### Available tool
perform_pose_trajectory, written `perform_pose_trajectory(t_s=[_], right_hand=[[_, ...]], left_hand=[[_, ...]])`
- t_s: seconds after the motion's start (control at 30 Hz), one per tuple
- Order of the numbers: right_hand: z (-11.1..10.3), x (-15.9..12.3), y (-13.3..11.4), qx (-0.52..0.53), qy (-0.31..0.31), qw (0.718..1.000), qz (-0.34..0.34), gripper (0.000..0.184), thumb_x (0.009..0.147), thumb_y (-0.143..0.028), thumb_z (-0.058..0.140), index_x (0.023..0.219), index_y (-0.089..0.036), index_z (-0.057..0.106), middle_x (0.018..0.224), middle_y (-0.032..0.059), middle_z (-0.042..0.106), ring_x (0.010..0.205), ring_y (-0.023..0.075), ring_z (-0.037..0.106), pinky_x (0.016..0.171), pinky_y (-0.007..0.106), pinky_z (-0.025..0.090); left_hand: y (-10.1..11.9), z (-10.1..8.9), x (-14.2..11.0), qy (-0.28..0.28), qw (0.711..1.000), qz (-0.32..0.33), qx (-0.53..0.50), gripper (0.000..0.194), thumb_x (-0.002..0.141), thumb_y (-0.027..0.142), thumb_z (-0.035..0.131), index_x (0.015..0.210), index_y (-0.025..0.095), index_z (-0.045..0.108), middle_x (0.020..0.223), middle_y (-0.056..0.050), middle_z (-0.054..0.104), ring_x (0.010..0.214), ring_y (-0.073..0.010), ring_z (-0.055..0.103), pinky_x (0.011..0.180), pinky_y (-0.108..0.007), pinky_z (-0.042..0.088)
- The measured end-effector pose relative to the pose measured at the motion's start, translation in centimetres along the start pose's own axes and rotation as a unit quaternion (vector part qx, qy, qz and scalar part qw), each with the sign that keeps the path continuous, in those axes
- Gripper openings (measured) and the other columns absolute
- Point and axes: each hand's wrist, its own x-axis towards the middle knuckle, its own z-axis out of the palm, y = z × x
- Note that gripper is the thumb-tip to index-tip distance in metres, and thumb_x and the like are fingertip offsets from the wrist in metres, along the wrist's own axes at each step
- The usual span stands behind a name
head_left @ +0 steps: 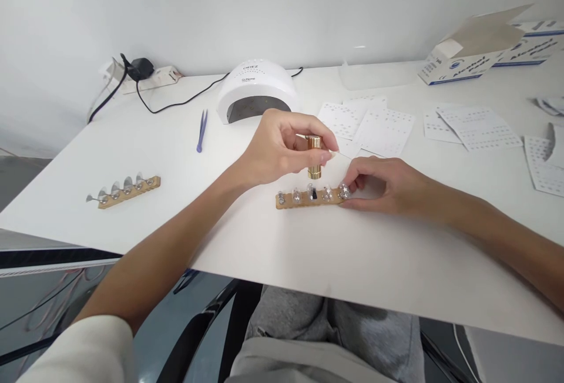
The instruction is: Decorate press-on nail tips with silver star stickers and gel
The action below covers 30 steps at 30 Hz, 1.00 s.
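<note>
My left hand point(288, 145) is closed, with a shiny gold cylinder point(314, 160) held upright between the fingers. A small pale bit also shows at its fingertips, too small to name. Just below the cylinder lies a wooden strip point(288, 202) bearing a row of clear, shiny rounded pieces. A dark patch shows at the middle piece; I cannot tell what it is. At the strip's right end, my right hand point(379, 183) grips it between thumb and fingers. A second wooden strip point(127, 194) with similar clear pieces sits on the left side of the table.
Behind my hands stands a white nail lamp point(259, 80), its cord running to a power strip point(158, 79). Purple tweezers point(202, 131) lie left of it. Printed white sheets point(383, 130) are spread to the right, before an open alcohol pad box point(467, 57). The table's front edge is near my lap.
</note>
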Motion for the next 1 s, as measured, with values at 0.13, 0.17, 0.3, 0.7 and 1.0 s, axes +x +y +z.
perform_pose_trajectory(t_s=[0.13, 0.17, 0.3, 0.7, 1.0], right_hand=[[0.1, 0.1, 0.1, 0.006, -0.001, 1.0, 0.001, 0.027, 0.072, -0.048, 0.071, 0.079, -0.025, 0.06, 0.081, 0.001, 0.061, 0.08, 0.0203, 0.057, 0.073, 0.036, 0.043], [0.1, 0.1, 0.2, 0.008, -0.003, 1.0, 0.001, 0.026, 0.073, -0.047, 0.071, 0.079, -0.025, 0.059, 0.081, 0.001, 0.061, 0.08, 0.0204, 0.057, 0.074, 0.036, 0.044], [0.1, 0.1, 0.2, 0.014, 0.005, 1.0, -0.007, 0.026, 0.072, -0.047, 0.071, 0.078, -0.024, 0.059, 0.08, 0.0012, 0.061, 0.078, 0.0199, 0.057, 0.071, 0.035, 0.044], [-0.2, 0.0, -0.3, -0.001, -0.016, 1.0, -0.005, 0.021, 0.075, -0.042, 0.067, 0.082, -0.024, 0.061, 0.084, 0.0017, 0.062, 0.085, 0.0197, 0.057, 0.081, 0.035, 0.044], [-0.3, -0.1, -0.5, 0.009, -0.017, 1.0, 0.001, 0.02, 0.075, -0.041, 0.068, 0.081, -0.023, 0.06, 0.084, 0.0021, 0.061, 0.084, 0.0195, 0.056, 0.081, 0.036, 0.044]], left_hand=[[-0.3, -0.2, 0.1, 0.032, 0.999, 0.022, 0.021, 0.009, 0.072, 0.007, 0.071, 0.075, 0.016, 0.07, 0.063, 0.001, 0.063, 0.042, -0.0024, 0.051, 0.033, -0.015, 0.034], [-0.4, -0.3, 0.2, 0.038, 0.999, 0.023, 0.026, 0.009, 0.072, 0.007, 0.071, 0.075, 0.015, 0.07, 0.065, 0.0, 0.064, 0.042, -0.0024, 0.051, 0.033, -0.015, 0.033], [-0.4, -0.6, 0.3, 0.057, 0.997, 0.019, 0.041, 0.007, 0.072, 0.009, 0.071, 0.075, 0.016, 0.069, 0.064, 0.0, 0.063, 0.042, -0.0031, 0.049, 0.032, -0.016, 0.032], [-0.7, -1.4, 1.0, 0.316, 0.936, 0.106, 0.115, 0.01, 0.083, 0.03, 0.065, 0.089, 0.022, 0.066, 0.077, -0.001, 0.065, 0.047, -0.0061, 0.054, 0.04, -0.023, 0.041], [-1.5, -1.3, 0.8, 0.289, 0.939, 0.084, 0.169, 0.01, 0.085, 0.027, 0.06, 0.092, 0.024, 0.066, 0.079, -0.001, 0.064, 0.054, -0.0081, 0.057, 0.039, -0.023, 0.04]])
